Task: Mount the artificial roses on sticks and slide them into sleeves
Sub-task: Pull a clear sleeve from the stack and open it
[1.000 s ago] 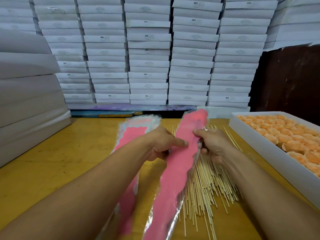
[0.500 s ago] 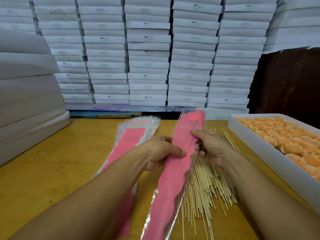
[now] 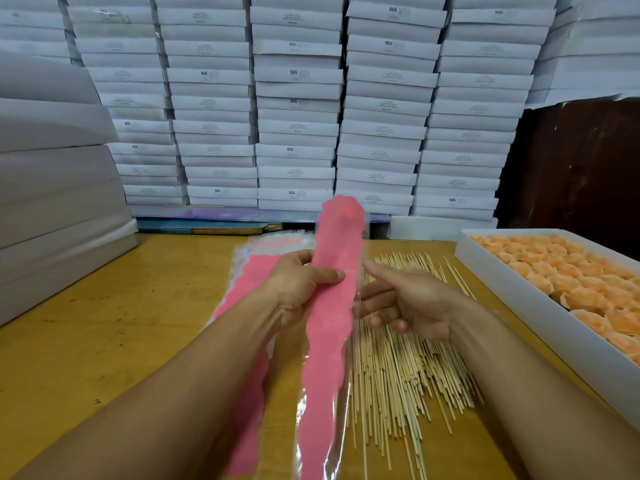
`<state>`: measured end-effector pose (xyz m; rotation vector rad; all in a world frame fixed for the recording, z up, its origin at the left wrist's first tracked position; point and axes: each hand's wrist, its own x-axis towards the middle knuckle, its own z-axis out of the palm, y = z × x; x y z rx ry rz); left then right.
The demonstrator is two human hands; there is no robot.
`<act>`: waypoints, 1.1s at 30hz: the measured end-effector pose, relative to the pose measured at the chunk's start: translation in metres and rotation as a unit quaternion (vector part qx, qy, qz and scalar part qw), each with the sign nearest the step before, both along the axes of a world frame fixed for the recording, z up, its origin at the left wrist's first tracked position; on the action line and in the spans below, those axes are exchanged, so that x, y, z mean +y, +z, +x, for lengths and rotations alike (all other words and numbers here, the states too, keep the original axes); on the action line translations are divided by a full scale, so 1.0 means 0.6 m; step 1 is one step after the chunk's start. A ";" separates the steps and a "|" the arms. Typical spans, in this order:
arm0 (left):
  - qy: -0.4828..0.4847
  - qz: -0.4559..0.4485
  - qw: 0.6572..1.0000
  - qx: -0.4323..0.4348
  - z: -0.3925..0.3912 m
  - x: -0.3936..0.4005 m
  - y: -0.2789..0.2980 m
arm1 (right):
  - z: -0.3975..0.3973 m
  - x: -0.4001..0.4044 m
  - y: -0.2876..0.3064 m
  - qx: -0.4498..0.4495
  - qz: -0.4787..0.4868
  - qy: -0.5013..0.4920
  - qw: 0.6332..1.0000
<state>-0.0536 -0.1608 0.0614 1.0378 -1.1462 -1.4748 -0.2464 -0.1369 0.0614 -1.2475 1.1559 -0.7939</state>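
Note:
A long pink-and-clear plastic sleeve (image 3: 329, 323) stands tilted above the table, and my left hand (image 3: 301, 285) grips it near its upper third, thumb across the front. My right hand (image 3: 405, 303) hovers just right of the sleeve with fingers spread, touching or nearly touching its clear edge. A stack of more pink sleeves (image 3: 256, 271) lies flat on the table behind my left arm. Loose wooden sticks (image 3: 398, 375) are piled under my right hand. Orange artificial roses (image 3: 568, 275) fill a white box (image 3: 519, 299) at the right.
The yellow table (image 3: 121, 323) carries the work. Tall stacks of flat white boxes (image 3: 298, 109) line the back edge, and more white boxes (image 3: 52, 188) stand at the left. A dark brown panel (image 3: 575, 168) is at the back right.
My right hand has let go of the sleeve and opened its fingers, drawing slightly right. My left hand has kept hold and raised the sleeve more upright.

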 end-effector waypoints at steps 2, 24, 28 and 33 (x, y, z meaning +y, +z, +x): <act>0.027 -0.011 1.000 0.000 0.004 -0.006 0.001 | 0.009 0.013 0.003 0.039 0.012 0.112 0.993; -0.019 -0.016 0.999 -0.049 0.063 0.026 0.025 | 0.052 0.036 0.000 0.035 -0.039 0.150 0.987; 0.048 -0.024 0.987 -0.149 0.141 0.009 0.046 | 0.037 0.025 0.001 0.068 -0.039 0.093 0.993; 0.104 0.007 0.966 -0.235 0.258 -0.015 0.054 | 0.026 0.020 -0.002 0.093 -0.029 0.067 0.993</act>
